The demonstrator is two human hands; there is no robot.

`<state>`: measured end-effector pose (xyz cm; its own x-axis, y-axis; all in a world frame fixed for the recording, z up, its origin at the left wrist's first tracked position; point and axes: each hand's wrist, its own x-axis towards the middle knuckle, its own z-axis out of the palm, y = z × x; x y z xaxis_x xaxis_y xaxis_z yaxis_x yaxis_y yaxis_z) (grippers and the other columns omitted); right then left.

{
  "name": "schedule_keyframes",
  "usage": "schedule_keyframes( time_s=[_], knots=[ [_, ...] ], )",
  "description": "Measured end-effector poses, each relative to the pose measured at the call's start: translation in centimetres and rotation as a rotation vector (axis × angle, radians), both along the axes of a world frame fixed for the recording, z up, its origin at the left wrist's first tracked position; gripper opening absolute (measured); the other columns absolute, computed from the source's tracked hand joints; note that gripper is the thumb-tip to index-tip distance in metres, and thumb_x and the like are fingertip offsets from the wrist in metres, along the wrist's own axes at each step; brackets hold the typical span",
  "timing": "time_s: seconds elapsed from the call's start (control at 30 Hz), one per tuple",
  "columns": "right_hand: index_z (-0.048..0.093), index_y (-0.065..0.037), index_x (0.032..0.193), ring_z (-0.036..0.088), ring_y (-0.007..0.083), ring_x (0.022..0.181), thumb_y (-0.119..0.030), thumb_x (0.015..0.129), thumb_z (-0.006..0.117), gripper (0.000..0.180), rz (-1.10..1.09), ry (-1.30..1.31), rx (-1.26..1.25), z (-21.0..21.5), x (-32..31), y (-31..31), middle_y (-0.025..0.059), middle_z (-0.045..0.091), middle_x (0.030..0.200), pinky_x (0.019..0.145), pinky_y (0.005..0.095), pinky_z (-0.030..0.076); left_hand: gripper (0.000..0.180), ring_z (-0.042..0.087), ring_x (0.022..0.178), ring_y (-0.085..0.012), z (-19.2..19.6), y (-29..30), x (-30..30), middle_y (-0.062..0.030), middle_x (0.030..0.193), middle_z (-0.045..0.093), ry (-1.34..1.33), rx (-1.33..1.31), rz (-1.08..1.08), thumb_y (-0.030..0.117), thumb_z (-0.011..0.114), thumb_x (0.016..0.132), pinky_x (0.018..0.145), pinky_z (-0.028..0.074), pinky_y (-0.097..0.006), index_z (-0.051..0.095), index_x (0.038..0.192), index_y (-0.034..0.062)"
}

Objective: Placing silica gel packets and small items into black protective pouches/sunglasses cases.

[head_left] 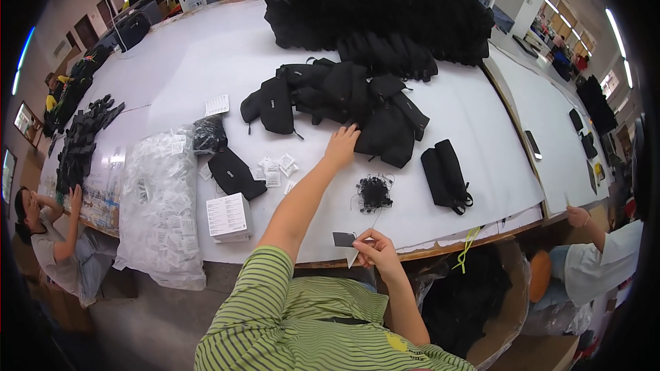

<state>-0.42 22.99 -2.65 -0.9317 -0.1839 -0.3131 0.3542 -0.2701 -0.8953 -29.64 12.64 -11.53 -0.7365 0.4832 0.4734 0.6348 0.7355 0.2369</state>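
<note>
My left hand [342, 144] reaches forward with its fingers stretched out, fingertips at the edge of a loose pile of black fabric pouches [335, 86]. The nearest of these is a black pouch [386, 136] just right of the fingers. My right hand [377, 251] is close to my body at the table's front edge, thumb and finger pinched on a hang tag [344, 239] with a dark face and a white piece below it. A thin string seems to run up from it toward a tangle of black tag strings [375, 192] on the table.
A big heap of black pouches [378, 3] fills the far side. At left lie a clear bag of white packets [159, 199], a white card stack [229, 217] and a black pouch [235, 173]. Another pouch [445, 175] lies right. People sit at both sides.
</note>
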Motion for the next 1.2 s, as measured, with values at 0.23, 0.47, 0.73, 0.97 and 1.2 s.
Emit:
schedule_keyframes(
  time_s=[0.23,0.47,0.73,0.97,1.2],
  knots=[
    [0.057,-0.006,0.086,0.048,0.0050,0.046,-0.013,0.087,0.065,0.011,-0.055,-0.013,0.028,0.5,1.7,-0.5,0.0001,0.055,0.056,0.042,0.0182,0.033,0.052,0.049,0.109,-0.0322,1.8,-0.1,-0.1,-0.0099,0.114,0.059,-0.228,-0.022,0.160,0.009,0.066,0.070,0.089,0.040,-0.042,0.050,0.120,0.0070],
    [0.057,-0.006,0.084,0.048,0.0049,0.044,-0.012,0.087,0.065,0.011,-0.101,0.008,0.078,-0.4,2.1,0.0,-0.0001,0.054,0.053,0.041,0.0186,0.033,0.021,0.058,0.088,-0.0342,2.2,-6.1,4.5,-0.0154,0.080,0.068,-0.399,0.072,0.184,0.017,0.067,0.074,0.079,0.044,-0.043,0.069,0.088,0.0018],
    [0.060,-0.005,0.085,0.042,0.0026,0.047,-0.014,0.088,0.065,0.011,-0.125,0.081,0.201,0.0,0.0,-2.9,-0.0039,0.050,0.054,0.044,0.0191,0.029,0.023,0.052,0.076,-0.0070,5.6,-11.3,18.4,-0.0063,0.085,0.069,-1.431,1.273,-0.032,0.020,0.062,0.087,0.069,0.041,-0.023,0.068,0.092,-0.0024],
    [0.064,-0.005,0.088,0.037,0.0048,0.047,-0.011,0.086,0.065,0.006,-0.185,0.354,0.666,1.0,-0.4,-5.7,-0.0015,0.046,0.052,0.045,0.0226,0.029,0.021,0.054,0.076,-0.0079,7.8,-12.2,25.8,-0.0047,0.090,0.067,-1.277,1.206,-0.046,0.010,0.059,0.087,0.073,0.044,-0.024,0.066,0.101,-0.0031],
    [0.066,-0.004,0.091,0.041,0.0075,0.048,-0.008,0.083,0.066,0.009,-0.087,0.349,0.681,1.4,0.1,-6.1,0.0027,0.049,0.055,0.046,0.0243,0.032,0.019,0.051,0.057,-0.0040,9.2,-12.7,26.7,-0.0017,0.084,0.066,-1.238,1.138,0.045,0.006,0.067,0.083,0.049,0.041,-0.018,0.067,0.100,-0.0019]
  ],
)
